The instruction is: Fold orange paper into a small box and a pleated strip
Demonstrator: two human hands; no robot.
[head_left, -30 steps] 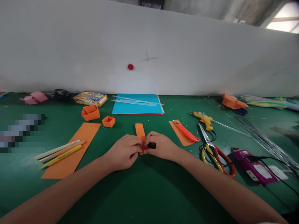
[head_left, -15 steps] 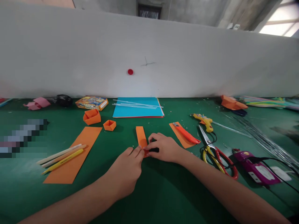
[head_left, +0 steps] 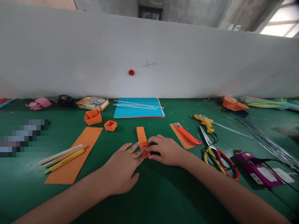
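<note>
A narrow orange paper strip (head_left: 142, 137) lies on the green table in front of me, its near end partly covered by my fingers. My left hand (head_left: 123, 169) has its fingers spread, thumb apart, with fingertips resting on the strip's near left edge. At the right edge of the strip, my right hand (head_left: 167, 151) is curled, its thumb and fingertips pinching or pressing the paper near the lower end. Beyond my left hand stand a small folded orange paper ring (head_left: 110, 125) and a larger one (head_left: 92, 117).
At left, several sticks and a yellow pen (head_left: 64, 161) lie on orange paper (head_left: 87, 140). Blue sheets (head_left: 137, 112) lie behind. At right are a red cutter (head_left: 187, 133), yellow glue gun (head_left: 204, 121), scissors (head_left: 218, 154) and purple power strip (head_left: 259, 169) with cords. A white board (head_left: 149, 43) closes the back.
My left hand has opened: its fingers have spread and its thumb has moved away from the strip. My right hand stays at the strip's right edge. The view has shifted slightly.
</note>
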